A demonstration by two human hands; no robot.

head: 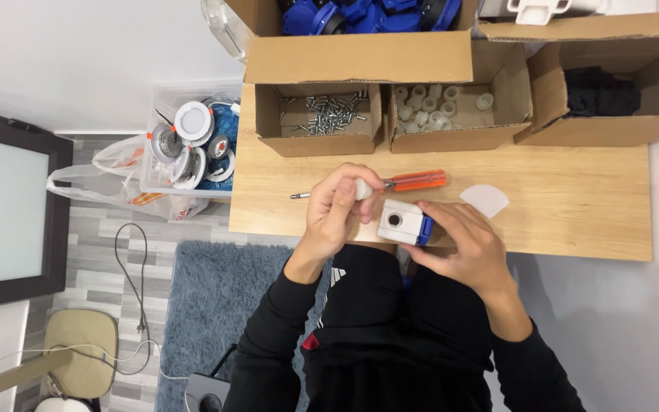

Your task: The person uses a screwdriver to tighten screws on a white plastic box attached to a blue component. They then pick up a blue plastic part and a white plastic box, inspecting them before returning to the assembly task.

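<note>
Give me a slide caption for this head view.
Left hand pinches a small white piece; right hand steadies a white-and-blue housing.

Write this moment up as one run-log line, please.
left hand: holds small white cap | right hand: grips white-and-blue block | screwdriver: lying on wooden table

There was one table [573, 206] and on it one orange-handled screwdriver [413, 181], one white and blue plastic housing [400, 221] and one flat white disc [485, 200]. Four open cardboard boxes [318, 122] stood at the far edge. The screws [329, 113] and the small white caps [429, 107] were too many to count.
</note>
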